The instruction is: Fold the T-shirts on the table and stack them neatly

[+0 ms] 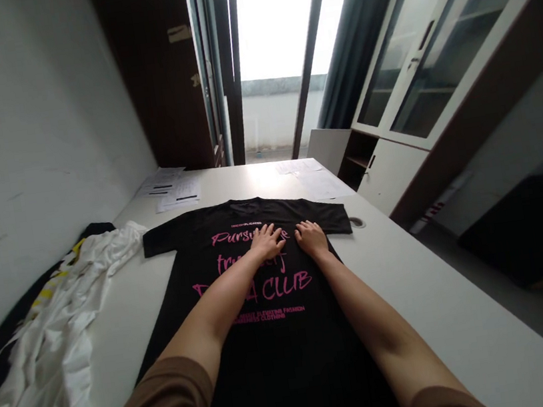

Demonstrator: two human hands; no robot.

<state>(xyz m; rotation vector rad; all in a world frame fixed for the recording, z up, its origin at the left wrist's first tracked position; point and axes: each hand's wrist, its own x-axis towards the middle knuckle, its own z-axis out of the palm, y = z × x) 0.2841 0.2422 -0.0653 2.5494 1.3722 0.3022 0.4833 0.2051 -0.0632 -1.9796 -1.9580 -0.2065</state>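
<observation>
A black T-shirt (276, 378) with pink lettering is spread out on a white table (413, 278), its collar toward the far end and both sleeves out to the sides. My left hand (267, 240) lies on the print near the chest, fingers spread, covering some of the letters. Just right of the lettering, my right hand (310, 236) rests on the cloth near the right sleeve, its fingers stretched forward and slightly bent. Neither hand grips the fabric. My forearms hide part of the shirt's middle and right side.
Crumpled white cloth (65, 313) and dark cloth with yellow marks run along the table's left side by the wall. Paper sheets (179, 191) lie at the far left, more at the far right. A round cable hole (358, 222) sits near the right sleeve. A cabinet (412, 55) stands beyond.
</observation>
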